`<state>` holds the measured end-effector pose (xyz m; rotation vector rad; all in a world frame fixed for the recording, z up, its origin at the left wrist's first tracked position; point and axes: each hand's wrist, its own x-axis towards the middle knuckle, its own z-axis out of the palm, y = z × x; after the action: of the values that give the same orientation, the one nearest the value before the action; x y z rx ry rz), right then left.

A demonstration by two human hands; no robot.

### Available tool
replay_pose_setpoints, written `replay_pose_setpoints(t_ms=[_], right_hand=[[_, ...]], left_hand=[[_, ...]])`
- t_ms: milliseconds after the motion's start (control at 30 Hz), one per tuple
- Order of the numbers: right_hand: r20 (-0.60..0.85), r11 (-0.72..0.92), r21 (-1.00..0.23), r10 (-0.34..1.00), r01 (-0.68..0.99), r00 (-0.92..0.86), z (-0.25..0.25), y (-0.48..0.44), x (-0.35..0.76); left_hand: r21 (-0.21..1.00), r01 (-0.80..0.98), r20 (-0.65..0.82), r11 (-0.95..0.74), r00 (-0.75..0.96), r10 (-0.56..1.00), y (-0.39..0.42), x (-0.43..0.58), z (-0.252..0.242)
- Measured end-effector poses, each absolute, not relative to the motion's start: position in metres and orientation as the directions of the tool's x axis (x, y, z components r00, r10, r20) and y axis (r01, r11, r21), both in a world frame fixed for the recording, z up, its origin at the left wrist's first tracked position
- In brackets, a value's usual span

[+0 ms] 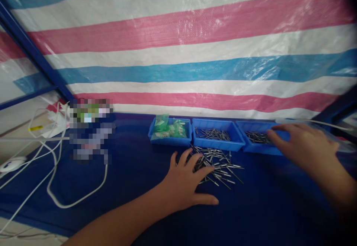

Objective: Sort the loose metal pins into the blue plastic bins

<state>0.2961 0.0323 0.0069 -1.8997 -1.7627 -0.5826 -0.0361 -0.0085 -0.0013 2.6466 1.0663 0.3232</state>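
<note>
Pins of thin, silvery metal lie in a loose, crisscrossed pile on a dark blue desk, just in front of the middle bin, which is blue and has similar pins inside. The left hand reaches over the pile's left side, its fingers spread wide with no pin visible between them; whether they touch the pile is hard to tell. Right of the middle bin, the right hand is at the right bin, fingers near the pins there; I cannot tell whether they hold any. Left of the middle bin, the left bin contains green packets. Good handling probably calls for a low left hand and light fingertip pressure, spreading the tangle without rolling pins away from the middle bin. Lifting just 1 or 2 by their ends should avoid dragging neighbours along.
</note>
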Motion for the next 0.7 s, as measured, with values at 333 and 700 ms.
replay_pose_setpoints(t_ms=[333,700], right_hand=[[0.107,0.447,-0.46,0.886,0.767,-0.452,-0.001,-0.013,0.234],[0.153,0.498,-0.43,0.863,0.754,-0.482,-0.008,-0.01,0.192]], left_hand=[[0.374,0.671,0.125,-0.64,0.648,0.752,-0.013,-0.031,-0.007],[0.416,0.563,0.224,-0.714,0.697,0.681,-0.006,-0.025,-0.014]])
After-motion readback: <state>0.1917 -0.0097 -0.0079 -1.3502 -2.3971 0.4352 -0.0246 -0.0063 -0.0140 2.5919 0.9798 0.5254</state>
